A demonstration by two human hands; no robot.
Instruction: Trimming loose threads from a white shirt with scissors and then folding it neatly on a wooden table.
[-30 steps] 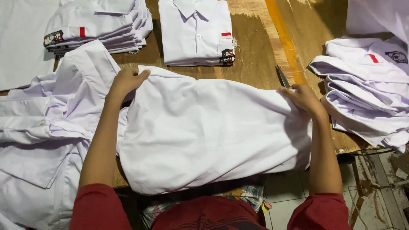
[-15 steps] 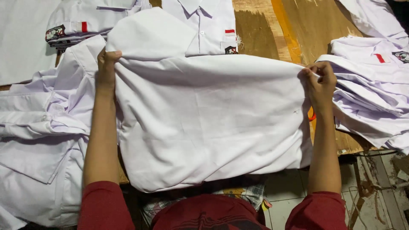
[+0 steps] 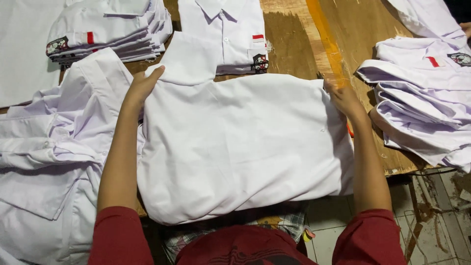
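Shirt [image 3: 245, 147] lies back-up, long axis left-right, between both hands. Left hand [image 3: 142, 88] grips its far-left corner; right hand [image 3: 343, 98] presses the far-right edge, fingers flat.

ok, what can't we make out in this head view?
- Right hand fingertips: at the edge of the white cotton shirt, grip unclear.
- Orange-handled tool: mostly hidden by the right forearm.
- Folded shirt stack on the right: cut off by the frame edge.
- Left hand: palm side hidden.

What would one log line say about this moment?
left hand: on white shirt, top left edge | right hand: on top right edge | shirt: flat on wooden table
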